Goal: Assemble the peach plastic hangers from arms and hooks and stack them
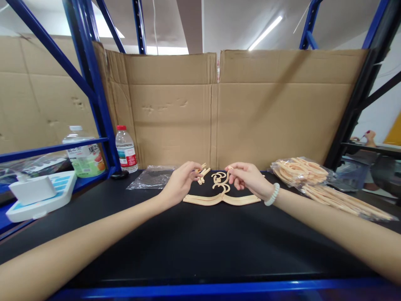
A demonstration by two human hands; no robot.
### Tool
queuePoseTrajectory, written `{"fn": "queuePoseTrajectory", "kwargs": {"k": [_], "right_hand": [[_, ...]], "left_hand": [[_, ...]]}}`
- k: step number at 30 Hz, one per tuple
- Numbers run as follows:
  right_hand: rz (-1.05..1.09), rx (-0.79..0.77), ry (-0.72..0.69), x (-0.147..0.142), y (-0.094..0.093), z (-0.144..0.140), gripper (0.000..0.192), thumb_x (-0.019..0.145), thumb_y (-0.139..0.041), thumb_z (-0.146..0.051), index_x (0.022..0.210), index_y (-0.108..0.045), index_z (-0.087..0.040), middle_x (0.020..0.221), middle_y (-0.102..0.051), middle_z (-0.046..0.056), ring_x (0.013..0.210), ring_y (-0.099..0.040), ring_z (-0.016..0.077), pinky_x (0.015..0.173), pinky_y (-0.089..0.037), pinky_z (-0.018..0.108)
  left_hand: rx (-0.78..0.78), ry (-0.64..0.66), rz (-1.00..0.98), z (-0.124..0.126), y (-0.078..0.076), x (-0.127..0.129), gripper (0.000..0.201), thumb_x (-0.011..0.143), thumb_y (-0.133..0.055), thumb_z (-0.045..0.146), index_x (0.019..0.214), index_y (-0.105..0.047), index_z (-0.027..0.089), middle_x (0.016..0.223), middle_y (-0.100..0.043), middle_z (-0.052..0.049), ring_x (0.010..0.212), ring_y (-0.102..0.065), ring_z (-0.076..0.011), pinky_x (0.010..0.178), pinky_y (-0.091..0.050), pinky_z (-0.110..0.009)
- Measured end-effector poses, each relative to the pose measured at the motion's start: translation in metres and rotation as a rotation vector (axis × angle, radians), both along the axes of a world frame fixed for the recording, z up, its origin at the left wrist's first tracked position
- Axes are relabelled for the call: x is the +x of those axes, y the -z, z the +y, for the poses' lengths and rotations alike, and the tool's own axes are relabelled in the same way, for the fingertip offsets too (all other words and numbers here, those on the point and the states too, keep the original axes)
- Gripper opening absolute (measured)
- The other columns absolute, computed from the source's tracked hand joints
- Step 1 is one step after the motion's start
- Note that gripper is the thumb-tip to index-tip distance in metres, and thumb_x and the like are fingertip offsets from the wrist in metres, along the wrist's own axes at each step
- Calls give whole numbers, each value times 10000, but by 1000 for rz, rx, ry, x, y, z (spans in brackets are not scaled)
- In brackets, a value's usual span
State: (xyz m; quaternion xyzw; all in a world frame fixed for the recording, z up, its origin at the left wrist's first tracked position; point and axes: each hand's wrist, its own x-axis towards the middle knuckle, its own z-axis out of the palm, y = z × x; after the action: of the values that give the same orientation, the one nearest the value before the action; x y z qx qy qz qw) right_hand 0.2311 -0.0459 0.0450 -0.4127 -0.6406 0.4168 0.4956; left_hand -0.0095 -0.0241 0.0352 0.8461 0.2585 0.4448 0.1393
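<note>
**Hands meet over wooden hanger pieces**

Mid-frame on the black counter (194,246), the left hand (180,184) pinches a small wooden piece (203,172). The right hand (247,179) grips the hook (220,180) of the hanger (222,199), whose long axis runs left-right beneath both hands.

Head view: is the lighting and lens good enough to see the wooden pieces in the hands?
Head view: strip light overhead gives even light with soft shadows on the cardboard; wide-angle distortion bends the blue shelf frame and stretches the forearms; the left hand and right hand are sharp, but the small wooden pieces are too tiny for detail.
</note>
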Motion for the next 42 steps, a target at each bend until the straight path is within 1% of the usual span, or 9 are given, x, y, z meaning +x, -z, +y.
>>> {"fn": "queuePoseTrajectory", "kwargs": {"k": [6, 10, 15, 18, 21, 24, 30, 35, 42], "right_hand": [[212, -104, -74, -21, 13, -48, 237, 704, -658, -296, 876, -597, -145, 726, -682, 50, 533, -623, 122, 461, -431, 198], [285, -166, -113, -29, 30, -57, 229, 687, -634, -308, 853, -629, -150, 799, -702, 80, 594, -657, 158, 467, -435, 209], [234, -204, -120, -29, 35, -58, 305, 741, -632, -441, 806, -644, -143, 844, -703, 105, 621, -672, 163, 485, -445, 215], [216, -181, -103, -26, 37, -57, 314, 725, -687, -439, 818, -608, -149, 849, -699, 92, 619, -667, 150, 494, -444, 211], [278, -158, -89, -25, 41, -55, 339, 678, -754, -377, 793, -505, -177, 807, -696, 57, 620, -660, 143, 513, -444, 212], [369, -167, -90, -23, 43, -53, 397, 639, -791, -315, 838, -470, -193, 815, -696, 37, 655, -648, 125, 586, -473, 226], [367, -158, -125, -19, 41, -51, 305, 664, -773, -295, 829, -559, -154, 935, -681, 75, 696, -633, 112, 681, -504, 258], [328, -130, -77, -19, 43, -50, 325, 689, -754, -345, 873, -540, -183, 960, -677, 74, 708, -630, 138, 488, -435, 201], [246, -178, -188, -20, 45, -50, 259, 682, -762, -348, 811, -624, -170, 796, -614, 16, 687, -566, 107, 512, -454, 192]], "left_hand": [[-122, 91, -90, -53, -3, 18, 174, 907, -479, 264, 958, -622, 180, 1008, -607, -71, 922, -595, -185, 814, -498, -318], [-210, 17, -124, -59, 6, 19, 215, 876, -529, 292, 817, -700, 176, 897, -657, -57, 884, -617, -197, 814, -488, -319], [-563, 50, -309, -54, 15, 16, 176, 777, -660, 316, 858, -660, 160, 759, -691, -45, 773, -675, -206, 777, -530, -338], [-629, 74, -418, -56, 17, 17, 340, 743, -697, 288, 1042, -576, 179, 928, -692, -60, 801, -687, -208, 790, -544, -360], [-645, 127, -504, -60, 20, 21, 727, 683, -748, 248, 1313, -389, 297, 1354, -463, -111, 797, -688, -194, 737, -568, -363], [-747, 195, -539, -62, 25, 25, 922, 665, -770, 228, 1408, -235, 332, 1294, -488, -123, 793, -680, -199, 718, -569, -369], [-808, 204, -522, -62, 34, 26, 296, 713, -744, 277, 926, -584, 147, 790, -600, -9, 790, -622, -145, 811, -527, -326], [-769, 171, -510, -63, 32, 26, 249, 710, -741, 292, 839, -568, 167, 789, -601, 11, 834, -619, -150, 805, -524, -310], [-587, 84, -327, -65, 28, 25, 209, 704, -720, 277, 747, -547, 167, 750, -625, 1, 801, -631, -179, 778, -486, -316]]}}
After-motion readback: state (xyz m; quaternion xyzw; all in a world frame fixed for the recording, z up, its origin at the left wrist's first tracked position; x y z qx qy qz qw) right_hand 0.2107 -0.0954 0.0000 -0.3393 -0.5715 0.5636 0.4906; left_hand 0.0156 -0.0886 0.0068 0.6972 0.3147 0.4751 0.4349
